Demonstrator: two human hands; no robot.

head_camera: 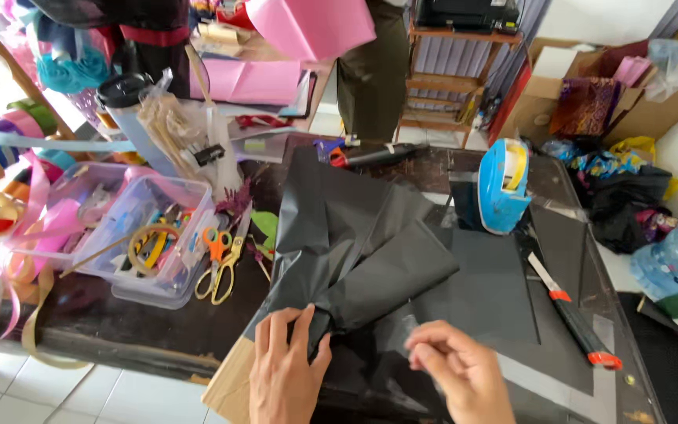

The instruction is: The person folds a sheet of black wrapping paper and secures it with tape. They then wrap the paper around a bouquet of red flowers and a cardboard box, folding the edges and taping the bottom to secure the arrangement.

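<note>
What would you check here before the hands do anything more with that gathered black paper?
1. Left hand pinches the gathered black wrapping paper: ok.
2. Right hand holds a piece of clear tape: cannot tell, blurred.
3. Blue tape dispenser close by on the table: ok.
4. Orange-handled scissors lie away from the paper: ok.
5. Craft knife blade retracted: cannot tell.

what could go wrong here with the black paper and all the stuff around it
The left hand pinches the folded black paper at one gathered point, so the folds may slip apart or crease. The right hand seems to hold a clear bit of tape, which could stick to itself. The paper fans toward the scissors and blue tape dispenser and might snag or nudge them.
</note>
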